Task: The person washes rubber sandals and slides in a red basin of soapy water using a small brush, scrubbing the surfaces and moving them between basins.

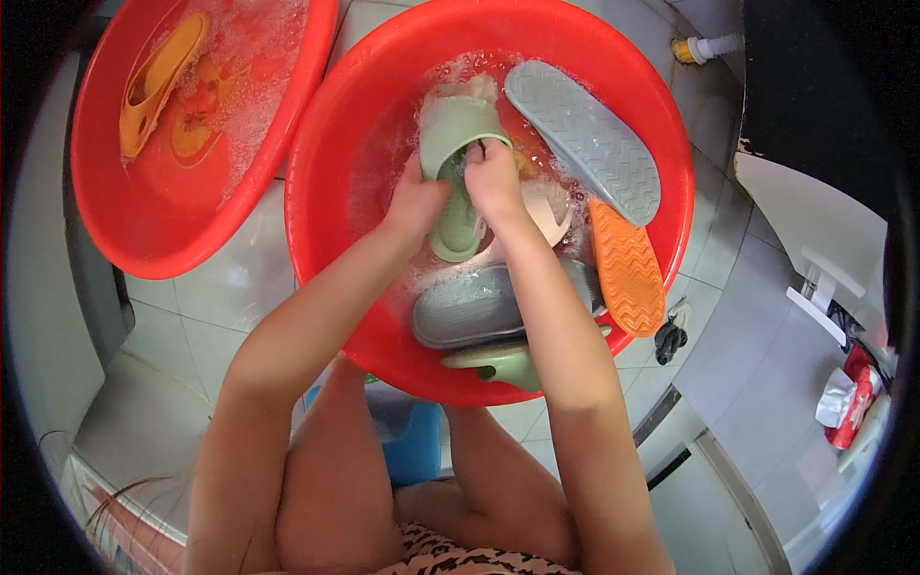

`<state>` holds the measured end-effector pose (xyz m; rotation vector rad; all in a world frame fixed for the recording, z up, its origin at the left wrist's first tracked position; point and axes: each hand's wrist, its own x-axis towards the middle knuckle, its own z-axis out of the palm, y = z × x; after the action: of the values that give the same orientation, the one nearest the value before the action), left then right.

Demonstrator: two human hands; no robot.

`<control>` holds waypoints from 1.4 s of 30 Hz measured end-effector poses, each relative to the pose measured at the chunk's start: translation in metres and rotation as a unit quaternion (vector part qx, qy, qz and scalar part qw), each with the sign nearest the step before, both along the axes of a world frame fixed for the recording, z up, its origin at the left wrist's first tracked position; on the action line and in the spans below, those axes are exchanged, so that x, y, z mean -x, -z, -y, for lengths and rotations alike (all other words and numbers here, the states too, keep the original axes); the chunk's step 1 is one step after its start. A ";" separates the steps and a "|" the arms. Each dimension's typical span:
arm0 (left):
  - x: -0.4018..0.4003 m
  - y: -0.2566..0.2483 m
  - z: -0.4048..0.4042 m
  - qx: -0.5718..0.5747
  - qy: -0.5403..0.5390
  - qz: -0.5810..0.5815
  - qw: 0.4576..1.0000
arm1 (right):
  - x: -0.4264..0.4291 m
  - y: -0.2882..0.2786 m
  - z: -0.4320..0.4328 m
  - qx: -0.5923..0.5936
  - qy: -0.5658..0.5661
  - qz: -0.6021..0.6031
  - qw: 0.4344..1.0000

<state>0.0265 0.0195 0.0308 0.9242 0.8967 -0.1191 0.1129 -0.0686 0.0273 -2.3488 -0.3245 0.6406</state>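
Note:
A light green slide slipper (460,129) is held sole-down, toe away from me, over soapy water in a large red plastic basin (323,180). My left hand (418,201) grips its left edge, just below the strap. At the strap's opening, my right hand (494,176) is closed on the slipper, its fingertips partly hidden inside. Something pale and wet (471,88) shows at the toe; I cannot tell what. Beneath my right wrist lies a pale pink slipper (543,208), partly covered. A grey slipper (467,305) floats nearer me, above another green slipper (503,363).
A blue-grey slipper (589,144) and an orange slipper (629,273) lean sole-up on the basin's right side. Another red basin (172,259) at left holds yellow-orange slippers (162,86) in sudsy water. A blue plastic stool (417,445) is between my legs. A drain hose (701,49) lies on the tiles.

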 end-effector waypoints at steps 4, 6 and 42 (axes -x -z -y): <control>-0.007 -0.029 -0.029 0.152 -0.015 0.023 0.988 | 0.007 -0.035 0.018 -0.129 0.115 -0.218 0.961; -0.007 -0.024 -0.031 0.138 0.055 0.043 0.988 | 0.031 -0.067 0.027 -0.169 0.186 -0.390 0.886; -0.028 -0.046 -0.038 0.148 0.025 0.091 0.984 | 0.100 -0.102 0.046 -0.136 0.047 -0.117 0.983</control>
<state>0.0549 0.0576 0.0766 0.6682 0.6648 -0.2025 0.0127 -0.1142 0.1289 -1.9933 -0.1794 0.7672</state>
